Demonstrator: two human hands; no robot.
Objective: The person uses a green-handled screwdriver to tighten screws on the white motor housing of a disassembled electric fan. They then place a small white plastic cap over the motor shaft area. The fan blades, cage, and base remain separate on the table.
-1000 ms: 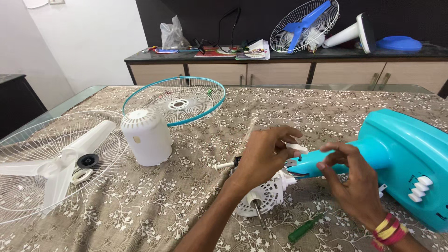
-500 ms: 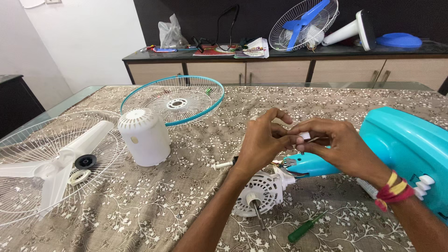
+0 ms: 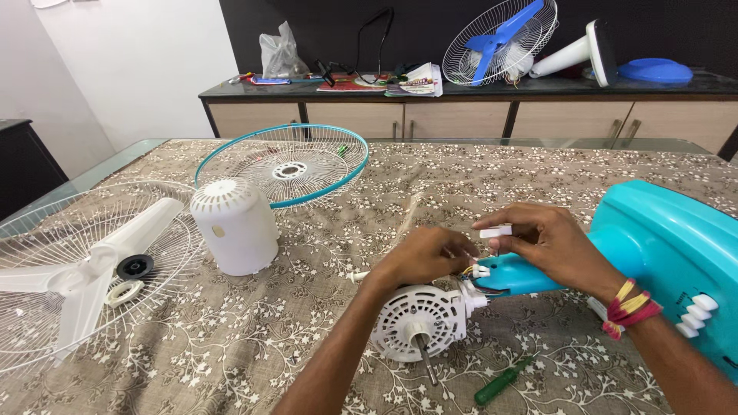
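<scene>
A white fan motor (image 3: 419,320) with its shaft pointing toward me lies on the patterned tablecloth, joined to the turquoise neck (image 3: 511,277) of a fan base (image 3: 669,246). My left hand (image 3: 425,257) rests fingers-down on the joint between motor and neck, where thin coloured wires show. My right hand (image 3: 547,244) sits on top of the neck and pinches a small white plastic piece (image 3: 496,231) between thumb and fingertips. Red and yellow threads circle my right wrist.
A green-handled screwdriver (image 3: 501,381) lies near the front edge. A white motor cover (image 3: 234,224), a turquoise-rimmed grille (image 3: 284,164) and a white grille with blades (image 3: 84,265) lie to the left. Another fan (image 3: 503,42) lies on the back counter.
My right hand has lifted from the neck's front to its top, now pinching the small white piece. My left hand has settled lower on the motor joint. The view shifted slightly.
</scene>
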